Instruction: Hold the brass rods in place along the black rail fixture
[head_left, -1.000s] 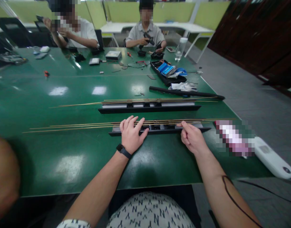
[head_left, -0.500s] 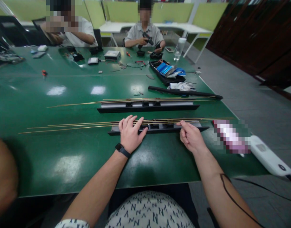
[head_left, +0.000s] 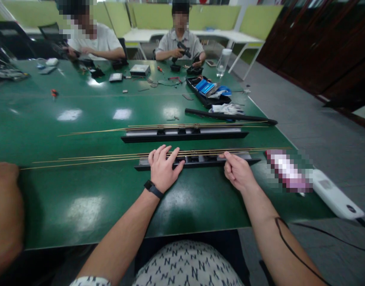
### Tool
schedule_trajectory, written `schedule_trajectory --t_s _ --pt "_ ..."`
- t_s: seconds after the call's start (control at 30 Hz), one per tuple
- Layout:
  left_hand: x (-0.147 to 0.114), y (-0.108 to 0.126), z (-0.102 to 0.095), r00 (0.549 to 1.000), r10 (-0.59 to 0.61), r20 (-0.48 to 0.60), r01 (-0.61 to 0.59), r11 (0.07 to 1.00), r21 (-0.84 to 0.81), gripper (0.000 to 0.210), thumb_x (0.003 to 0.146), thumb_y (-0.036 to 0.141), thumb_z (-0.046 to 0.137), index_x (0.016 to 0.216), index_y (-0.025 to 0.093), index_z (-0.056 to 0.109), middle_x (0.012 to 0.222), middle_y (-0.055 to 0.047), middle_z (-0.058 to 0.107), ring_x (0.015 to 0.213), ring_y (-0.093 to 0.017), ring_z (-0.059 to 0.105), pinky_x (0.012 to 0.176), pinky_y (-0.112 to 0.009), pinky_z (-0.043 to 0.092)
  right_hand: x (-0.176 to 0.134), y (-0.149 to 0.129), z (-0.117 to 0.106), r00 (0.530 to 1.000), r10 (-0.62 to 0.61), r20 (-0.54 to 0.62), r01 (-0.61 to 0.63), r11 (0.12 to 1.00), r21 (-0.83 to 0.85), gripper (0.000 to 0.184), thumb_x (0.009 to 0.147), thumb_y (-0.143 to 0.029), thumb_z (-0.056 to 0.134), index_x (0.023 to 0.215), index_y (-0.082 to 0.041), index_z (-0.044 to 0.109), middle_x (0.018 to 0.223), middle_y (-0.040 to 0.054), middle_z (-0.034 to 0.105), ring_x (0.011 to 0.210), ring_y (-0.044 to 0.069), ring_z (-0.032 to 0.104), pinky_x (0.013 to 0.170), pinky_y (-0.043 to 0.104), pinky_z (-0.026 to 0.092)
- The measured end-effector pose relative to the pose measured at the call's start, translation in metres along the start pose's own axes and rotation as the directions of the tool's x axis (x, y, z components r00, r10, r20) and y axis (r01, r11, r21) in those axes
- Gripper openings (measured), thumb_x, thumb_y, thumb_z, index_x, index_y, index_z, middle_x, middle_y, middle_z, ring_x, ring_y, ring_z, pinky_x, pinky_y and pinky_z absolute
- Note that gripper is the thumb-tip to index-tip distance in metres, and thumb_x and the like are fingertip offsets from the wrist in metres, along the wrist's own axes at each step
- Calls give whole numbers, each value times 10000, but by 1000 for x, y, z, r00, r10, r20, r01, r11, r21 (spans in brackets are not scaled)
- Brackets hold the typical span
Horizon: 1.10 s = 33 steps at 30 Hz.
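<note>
A: How do your hands sit?

B: Your left hand (head_left: 164,171) lies with fingers spread over the thin golden rods (head_left: 200,152). Your right hand (head_left: 237,171) is curled, thumb and forefinger pressed together against those rods; I can't tell whether one is caught between.

A: Where are the rods?

B: At the middle of your frame, along the near black rail (head_left: 197,165), their ends running past it on both sides.

A: And around you?

B: A second black rail (head_left: 185,138) lies just beyond, also with golden rods. A co-worker's blurred arm (head_left: 6,210) is at the left edge. Right of your right hand sits a white device (head_left: 337,194); towards upper right are a black tube (head_left: 230,116), gloves (head_left: 226,109) and a black tray (head_left: 197,94).
</note>
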<state>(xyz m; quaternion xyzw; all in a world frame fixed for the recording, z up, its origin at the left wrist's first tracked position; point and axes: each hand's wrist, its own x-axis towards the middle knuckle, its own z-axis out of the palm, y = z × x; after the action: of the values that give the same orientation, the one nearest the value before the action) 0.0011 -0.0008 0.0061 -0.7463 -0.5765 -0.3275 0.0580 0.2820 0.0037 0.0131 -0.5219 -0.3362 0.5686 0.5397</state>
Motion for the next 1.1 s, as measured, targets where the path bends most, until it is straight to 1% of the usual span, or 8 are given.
schedule_trajectory --t_s 0.17,0.57,0.73,0.9,1.0,1.1 --pt "0 0 0 1000 1 -8 -1 1000 -2 417 966 486 636 1332 297 697 1377 -113 672 1394 -321 522 1198 -537 284 1 0 -1 1000 5 3 -5 1000 -5 427 795 -545 852 923 -164 708 416 -77 473 260 55 297 266 168 202" --pt "0 1 -1 1000 -14 9 14 1000 -15 421 956 480 648 1337 306 696 1391 -113 668 1405 -330 514 1207 -546 275 0 0 0 1000 8 10 -8 1000 -6 411 797 -537 854 918 -174 704 423 -71 480 260 60 301 265 179 196" --pt "0 0 -1 1000 -7 11 7 1000 -19 428 962 475 642 1348 297 688 1392 -117 666 1402 -323 518 1208 -536 280 -1 -1 0 1000 -13 -10 13 1000 18 378 811 -504 848 907 -167 704 437 -69 488 265 54 307 273 180 202" --pt "0 0 -1 1000 -1 4 1 1000 -12 431 966 477 637 1348 286 690 1384 -122 669 1401 -324 521 1215 -536 274 2 -3 -8 995 -50 -83 55 997 54 318 821 -450 835 881 -165 709 446 -67 495 271 50 318 277 177 219" --pt "-1 0 -1 1000 -6 2 6 1000 -6 429 957 475 648 1346 297 692 1386 -118 670 1407 -328 515 1214 -540 276 4 -7 -17 980 -82 -183 96 993 69 291 813 -432 817 856 -168 704 440 -69 482 269 51 311 266 181 218" --pt "-1 0 0 1000 -6 1 6 1000 6 424 953 477 655 1338 305 696 1385 -116 672 1407 -327 515 1209 -538 284 5 -11 -26 950 -109 -294 136 988 74 274 808 -423 804 824 -182 675 447 -67 486 269 56 318 256 185 219"
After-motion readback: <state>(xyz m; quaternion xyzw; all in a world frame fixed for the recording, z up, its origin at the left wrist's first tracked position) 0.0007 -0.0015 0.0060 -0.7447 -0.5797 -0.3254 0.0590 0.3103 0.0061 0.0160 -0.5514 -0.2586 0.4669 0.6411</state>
